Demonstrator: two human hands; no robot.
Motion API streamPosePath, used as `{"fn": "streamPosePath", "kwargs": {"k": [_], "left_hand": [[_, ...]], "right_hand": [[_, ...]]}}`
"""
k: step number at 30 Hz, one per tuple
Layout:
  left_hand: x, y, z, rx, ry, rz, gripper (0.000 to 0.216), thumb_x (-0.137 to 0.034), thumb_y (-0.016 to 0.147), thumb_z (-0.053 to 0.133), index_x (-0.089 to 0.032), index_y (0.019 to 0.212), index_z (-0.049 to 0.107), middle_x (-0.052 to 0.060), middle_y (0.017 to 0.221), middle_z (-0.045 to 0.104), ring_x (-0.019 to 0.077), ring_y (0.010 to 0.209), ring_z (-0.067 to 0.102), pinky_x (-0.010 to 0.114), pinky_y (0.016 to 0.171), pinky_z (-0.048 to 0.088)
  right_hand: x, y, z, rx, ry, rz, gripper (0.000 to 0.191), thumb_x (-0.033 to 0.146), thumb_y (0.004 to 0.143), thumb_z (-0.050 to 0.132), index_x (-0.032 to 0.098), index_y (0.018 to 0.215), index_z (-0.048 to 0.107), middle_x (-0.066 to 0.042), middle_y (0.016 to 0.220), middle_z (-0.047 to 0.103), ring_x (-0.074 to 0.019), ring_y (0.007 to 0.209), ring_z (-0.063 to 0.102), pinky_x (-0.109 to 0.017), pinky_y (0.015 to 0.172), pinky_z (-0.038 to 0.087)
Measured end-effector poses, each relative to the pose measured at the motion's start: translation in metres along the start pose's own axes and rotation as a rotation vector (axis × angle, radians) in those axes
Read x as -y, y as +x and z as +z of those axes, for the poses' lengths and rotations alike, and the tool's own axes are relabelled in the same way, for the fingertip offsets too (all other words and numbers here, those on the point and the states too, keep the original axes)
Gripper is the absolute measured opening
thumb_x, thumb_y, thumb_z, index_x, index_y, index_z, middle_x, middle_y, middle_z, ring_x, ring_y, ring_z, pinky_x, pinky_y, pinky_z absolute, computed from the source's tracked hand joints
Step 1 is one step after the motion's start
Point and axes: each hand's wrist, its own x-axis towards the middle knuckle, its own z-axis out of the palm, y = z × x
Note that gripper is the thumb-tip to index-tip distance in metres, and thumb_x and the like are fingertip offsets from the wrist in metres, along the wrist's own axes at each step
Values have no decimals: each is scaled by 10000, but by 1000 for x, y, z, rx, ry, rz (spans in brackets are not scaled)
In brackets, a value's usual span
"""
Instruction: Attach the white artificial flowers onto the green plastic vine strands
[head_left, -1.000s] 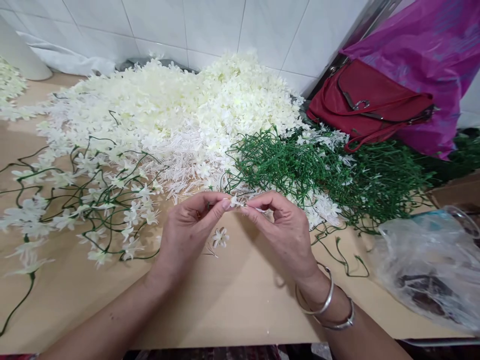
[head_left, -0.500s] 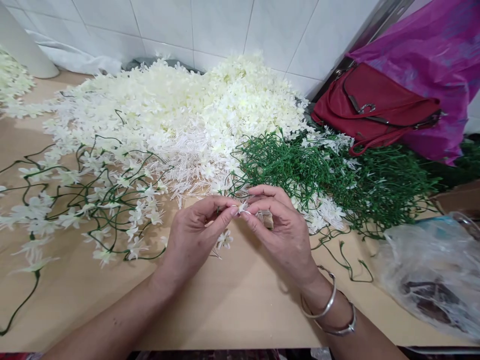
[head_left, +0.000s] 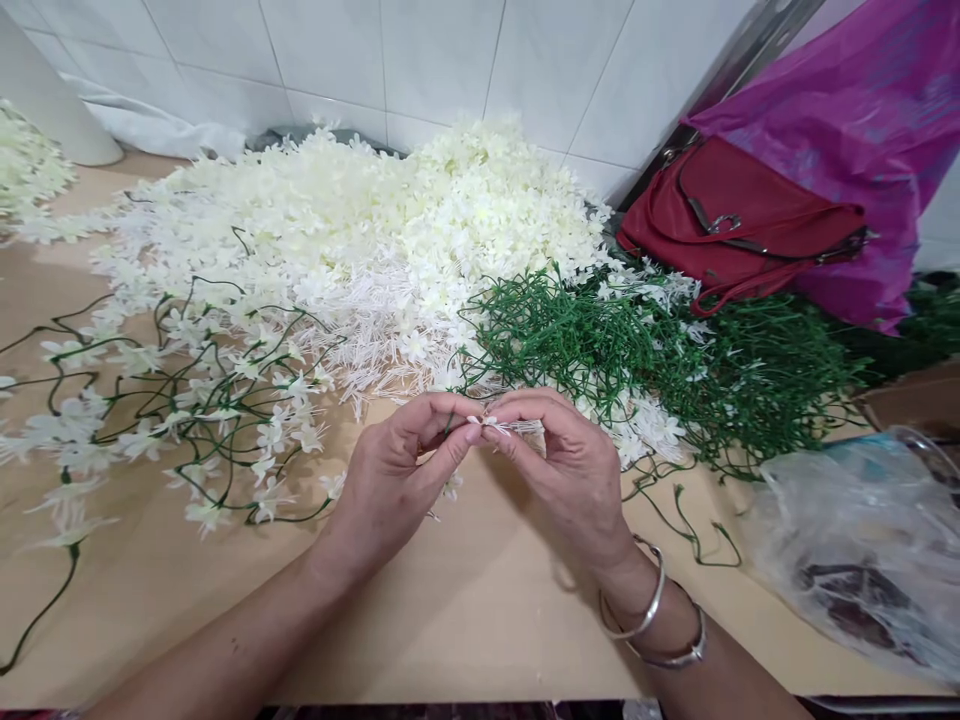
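Observation:
My left hand (head_left: pixel 397 480) and my right hand (head_left: pixel 570 465) meet over the wooden table (head_left: pixel 465 610), fingertips pinched together. Between them sits a small white artificial flower (head_left: pixel 487 422) with a thin green stem end showing at my left fingers. Both hands are closed in a pinch on it. Right behind them lies a big heap of loose white flowers (head_left: pixel 360 230) and a tangle of bare green stems (head_left: pixel 600 340). Green vines with white flowers fitted on them (head_left: pixel 187 400) spread to the left. Two metal bangles (head_left: pixel 660 620) ring my right wrist.
A red handbag (head_left: pixel 735 215) leans on a purple plastic bag (head_left: pixel 840 120) at the back right. A clear plastic bag (head_left: pixel 862 540) lies at the right edge. White tiled wall behind. Another small flower pile (head_left: pixel 26 165) sits at far left.
My hands have stayed pinched on the small flower with only slight finger shifts; the view dropped a little, and my left hand now covers most of the loose flower lying under it.

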Motion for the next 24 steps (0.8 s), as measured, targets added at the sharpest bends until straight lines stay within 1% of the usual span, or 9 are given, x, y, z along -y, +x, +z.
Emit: {"fn": "streamPosePath", "kwargs": {"k": [3, 6, 9, 12, 14, 18, 20, 22, 24], "left_hand": [[-6, -2, 0, 31, 16, 76, 186, -280, 1030, 634, -224, 1204, 674, 54, 1013, 801, 174, 940, 761, 262, 823, 594], [-13, -2, -2, -9, -11, 105, 197, -259, 1045, 610, -214, 1224, 679, 90, 1185, 792, 188, 1076, 763, 286, 946, 604], [-16, 2, -7, -57, -206, 81, 218, -287, 1051, 613, -210, 1248, 668, 109, 1308, 761, 207, 1138, 765, 313, 1000, 618], [-16, 8, -13, -100, -419, 29, 245, -319, 1050, 611, -238, 1280, 642, 100, 1475, 672, 221, 1172, 760, 311, 955, 651], [-16, 11, -15, -125, -518, -7, 251, -309, 1051, 602, -255, 1295, 625, 82, 1552, 609, 221, 1220, 740, 298, 957, 652], [-15, 13, -14, -106, -623, -18, 229, -259, 1056, 592, -267, 1283, 624, 52, 1576, 588, 197, 1275, 709, 263, 989, 632], [-14, 12, -13, -85, -629, -7, 223, -260, 1058, 591, -268, 1278, 623, 53, 1563, 601, 196, 1268, 713, 263, 989, 630], [-13, 10, -12, -70, -591, 2, 232, -279, 1059, 593, -265, 1289, 618, 68, 1554, 607, 208, 1256, 720, 286, 1002, 628], [-13, 8, -12, -51, -540, 12, 246, -298, 1058, 598, -259, 1301, 605, 86, 1516, 637, 214, 1212, 742, 319, 1018, 624]], "right_hand": [[1, 1, -2, -9, 0, -52, 128, 141, 947, 729, 267, 936, 751, -29, 1024, 786, -200, 985, 738, -390, 911, 585], [1, -1, -3, -42, -4, -84, 129, 142, 958, 719, 269, 951, 733, -32, 1060, 795, -208, 1023, 742, -417, 953, 579], [1, -3, -4, -57, 21, -36, 88, 176, 977, 706, 261, 960, 711, -33, 1052, 789, -201, 1014, 741, -410, 965, 574], [2, -4, -3, -31, 48, 36, 51, 217, 992, 692, 256, 959, 694, -30, 1024, 783, -193, 990, 739, -386, 949, 570], [3, -4, -2, 19, 88, 56, 47, 216, 987, 694, 255, 962, 687, -26, 1013, 776, -191, 994, 735, -380, 953, 563], [7, -4, 6, 166, 177, 96, 41, 229, 961, 712, 245, 927, 697, -54, 1125, 760, -210, 1093, 716, -392, 980, 562], [8, -5, 9, 219, 218, 169, 43, 247, 958, 714, 238, 920, 696, -47, 1049, 770, -194, 1010, 731, -358, 903, 587], [9, -6, 11, 250, 284, 248, 70, 265, 954, 721, 230, 904, 687, -19, 890, 763, -165, 853, 731, -310, 789, 600], [12, -5, 10, 277, 381, 312, 120, 294, 939, 748, 223, 875, 676, -7, 825, 753, -152, 777, 729, -290, 739, 608]]}}
